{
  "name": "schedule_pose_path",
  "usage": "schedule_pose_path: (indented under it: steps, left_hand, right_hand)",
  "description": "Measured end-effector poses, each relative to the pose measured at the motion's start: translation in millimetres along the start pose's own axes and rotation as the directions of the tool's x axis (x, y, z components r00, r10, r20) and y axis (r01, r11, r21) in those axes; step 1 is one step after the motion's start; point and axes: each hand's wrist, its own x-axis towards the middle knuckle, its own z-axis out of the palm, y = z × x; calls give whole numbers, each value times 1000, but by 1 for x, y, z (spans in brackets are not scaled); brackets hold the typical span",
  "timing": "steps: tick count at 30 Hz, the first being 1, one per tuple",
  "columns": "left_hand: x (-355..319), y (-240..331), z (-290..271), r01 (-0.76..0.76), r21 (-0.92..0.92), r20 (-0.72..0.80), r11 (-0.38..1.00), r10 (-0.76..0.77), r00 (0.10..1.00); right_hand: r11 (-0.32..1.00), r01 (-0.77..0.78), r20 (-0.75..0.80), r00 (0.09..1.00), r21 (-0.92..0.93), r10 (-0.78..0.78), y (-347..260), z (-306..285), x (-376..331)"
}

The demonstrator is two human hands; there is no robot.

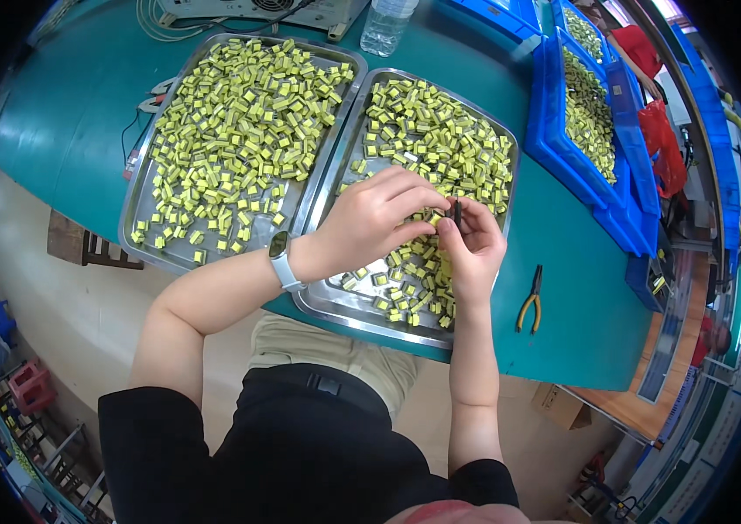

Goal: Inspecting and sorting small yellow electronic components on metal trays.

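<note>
Over the right metal tray, my two hands meet with their fingertips close together. My left hand reaches across from the left, its thumb and fingers pinched at a small yellow-wrapped component, mostly covered by the fingertips. My right hand is closed, with a short, slim dark piece upright between thumb and fingers; its exact kind is unclear. Beneath them lie many loose yellow-topped components with dark metallic sides. A second metal tray on the left holds more of the same components.
Pliers with yellow handles lie on the green table to the right. Blue bins full of components stand at the far right. A clear plastic bottle and a light-coloured device are at the back. Another person's red sleeve shows beyond the bins.
</note>
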Motion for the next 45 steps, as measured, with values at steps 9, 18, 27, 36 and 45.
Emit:
schedule_pose_path:
  steps: [9,18,27,36,45]
  left_hand:
    - [-5,0,-1,24,15,38,1000,-25,999]
    - [-4,-2,0,22,-20,63,1000,-21,998]
    - [-7,-9,5,578,-638,322,509,-505,801]
    - [-4,-6,-1,536,-501,302,679,-443,844]
    - [-4,-9,-2,544,-502,315,672,-443,839]
  right_hand:
    - [999,23,13,1000,-34,-22,-1,3,-2]
    - [999,-22,-44,999,26,24,-2,2,-3]
    - [991,126,-70,989,-51,-129,-3,6,-6]
    - [994,97,-48,994,-48,-99,-3,5,-5]
    - [1000,11,0,1000,-23,-11,-8,1,-7]
